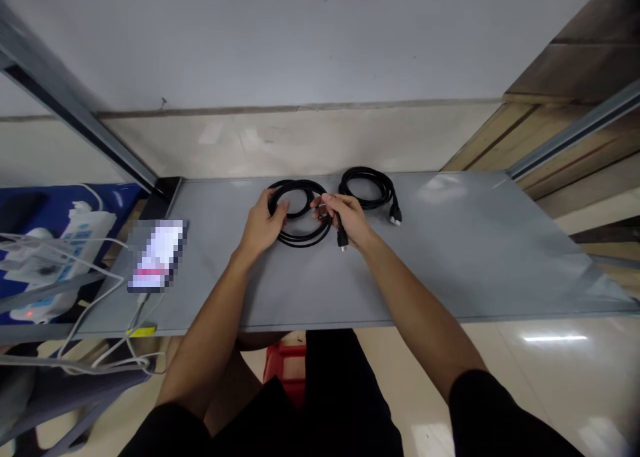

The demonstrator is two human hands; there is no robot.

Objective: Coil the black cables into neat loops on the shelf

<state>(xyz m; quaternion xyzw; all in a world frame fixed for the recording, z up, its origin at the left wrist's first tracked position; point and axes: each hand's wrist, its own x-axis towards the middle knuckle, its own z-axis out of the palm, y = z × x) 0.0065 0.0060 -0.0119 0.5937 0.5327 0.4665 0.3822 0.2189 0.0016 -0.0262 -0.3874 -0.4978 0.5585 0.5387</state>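
Note:
A black cable [301, 245] lies in loose loops on the grey shelf [310, 297]. My left hand [263, 222] grips the left side of the loops between thumb and fingers. With fingers pinched, my right hand [347, 218] holds the same cable near one end. Its connector plug [343, 238], which looks like an HDMI plug, points down toward me below the fingers. Just beyond my right hand rests a second coiled black cable [367, 172], its plug ends [395, 215] lying at the coil's right side with whitish tips.
At the left lies a phone with a blurred screen [159, 253], a white lead plugged into it. A white power strip [83, 243] with several plugs and leads sits further left. Metal posts [80, 120] rise at both sides, and a wall [310, 140] stands behind.

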